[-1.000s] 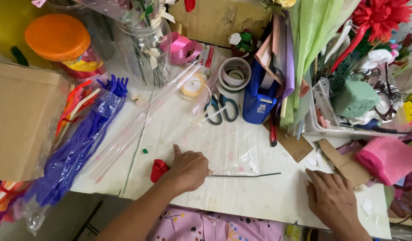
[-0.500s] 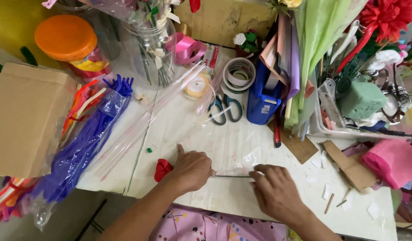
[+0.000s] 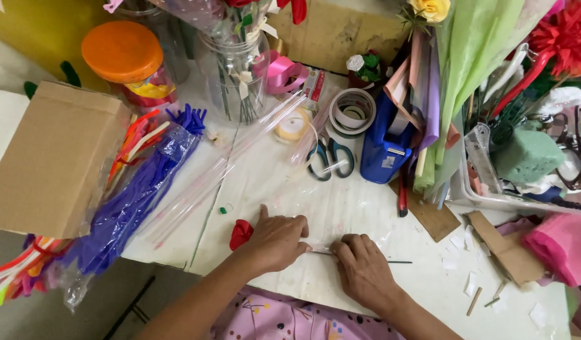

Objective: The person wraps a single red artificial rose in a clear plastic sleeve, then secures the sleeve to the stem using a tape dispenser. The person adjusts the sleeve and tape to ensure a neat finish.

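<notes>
At the near edge of the bench (image 3: 366, 208), your left hand (image 3: 276, 241) and right hand (image 3: 364, 269) sit close together over a thin dark wire (image 3: 391, 261) that lies flat on the white surface. The wire is straight, stiff-looking and very slender; a short stretch shows between your hands and a longer end pokes out to the right of your right hand. Your left hand has its fingers curled down and pinched on the wire's left end, and your right hand is bent over the middle with fingertips pressed on it, so both are grasping it. Just left of your left hand, touching its edge, lies a small red petal-like piece (image 3: 241, 233), soft and crumpled. Farther up the bench a pair of scissors (image 3: 331, 158) with dark blue-green handles lies flat, beside a glossy blue tape dispenser (image 3: 385, 148) and a ring of pale tape (image 3: 352, 113). Long clear plastic tubes (image 3: 221, 170) run diagonally across the bench, smooth and shiny. To the left lies a clear bag of fuzzy purple pipe cleaners (image 3: 136, 201), next to a plain brown cardboard box (image 3: 54, 167). A blocky green foam brick (image 3: 526, 154) sits in a tray on the right, well apart from your hands.
</notes>
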